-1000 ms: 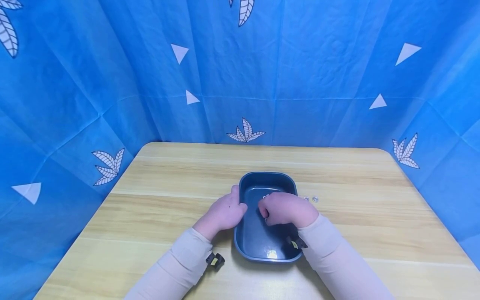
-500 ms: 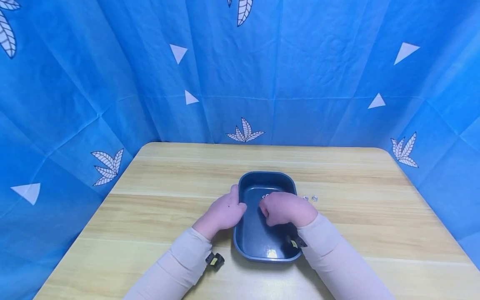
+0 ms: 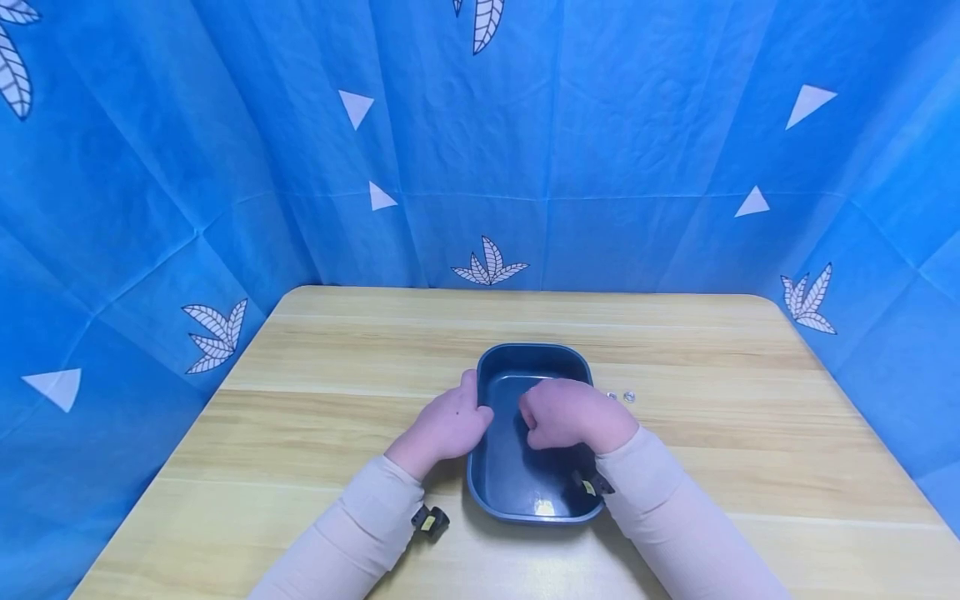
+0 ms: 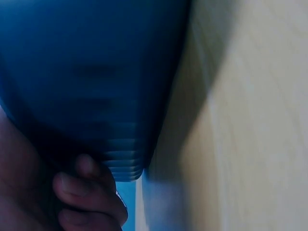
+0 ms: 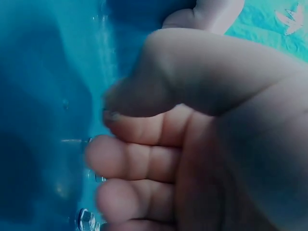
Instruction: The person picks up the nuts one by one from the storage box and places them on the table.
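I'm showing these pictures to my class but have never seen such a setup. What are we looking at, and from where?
There is no machine here, only a person working bare-handed. The wide picture comes from a camera on the head; the two close ones come from wrist cameras. On the wooden table stands a dark blue tray, with two small metal pieces to its right. The left hand holds the tray's side. The right hand is inside it, where it seems to pinch a tiny shiny piece, mostly hidden. The right wrist picture also shows small metal parts lying in the tray.
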Motion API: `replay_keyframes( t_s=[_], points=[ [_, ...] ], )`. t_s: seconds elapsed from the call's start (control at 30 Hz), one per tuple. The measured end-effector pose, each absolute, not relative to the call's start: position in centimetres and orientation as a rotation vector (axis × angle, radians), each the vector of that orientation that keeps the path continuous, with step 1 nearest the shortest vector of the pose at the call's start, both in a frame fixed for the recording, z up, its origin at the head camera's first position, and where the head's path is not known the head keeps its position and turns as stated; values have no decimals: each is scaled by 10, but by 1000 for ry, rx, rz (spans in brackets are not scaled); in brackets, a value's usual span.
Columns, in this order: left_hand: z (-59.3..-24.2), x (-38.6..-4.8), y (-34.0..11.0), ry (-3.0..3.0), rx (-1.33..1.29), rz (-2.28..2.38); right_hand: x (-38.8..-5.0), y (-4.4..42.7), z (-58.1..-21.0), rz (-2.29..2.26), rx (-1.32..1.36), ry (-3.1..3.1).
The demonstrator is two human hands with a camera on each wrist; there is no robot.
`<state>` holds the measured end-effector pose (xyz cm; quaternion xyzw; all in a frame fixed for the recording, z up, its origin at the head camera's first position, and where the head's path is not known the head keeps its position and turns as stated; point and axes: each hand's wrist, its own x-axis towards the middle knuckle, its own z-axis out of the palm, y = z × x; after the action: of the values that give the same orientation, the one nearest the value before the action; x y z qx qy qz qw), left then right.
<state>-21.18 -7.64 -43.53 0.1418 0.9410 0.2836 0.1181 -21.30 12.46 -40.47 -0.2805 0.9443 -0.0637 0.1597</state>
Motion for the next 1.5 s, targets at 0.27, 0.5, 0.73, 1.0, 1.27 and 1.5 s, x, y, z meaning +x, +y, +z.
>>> replay_keyframes(
  t_s=[0.27, 0.5, 0.73, 1.0, 1.27, 1.5],
  points=[
    [-435, -212, -76, 2753, 425, 830, -212, 125, -399, -193, -789, 2723],
    [-434, -210, -77, 2744, 422, 838, -208, 128, -392, -227, -820, 2738],
    [-433, -210, -77, 2746, 420, 841, -203, 131, -382, -294, -814, 2734],
    [-433, -210, -77, 2752, 409, 831, -200, 130, -380, -262, -795, 2712],
    [-434, -209, -77, 2744, 409, 842, -200, 133, -381, -254, -779, 2697],
    [-434, -209, -76, 2738, 394, 850, -198, 138, -373, -335, -771, 2688]
  ],
)
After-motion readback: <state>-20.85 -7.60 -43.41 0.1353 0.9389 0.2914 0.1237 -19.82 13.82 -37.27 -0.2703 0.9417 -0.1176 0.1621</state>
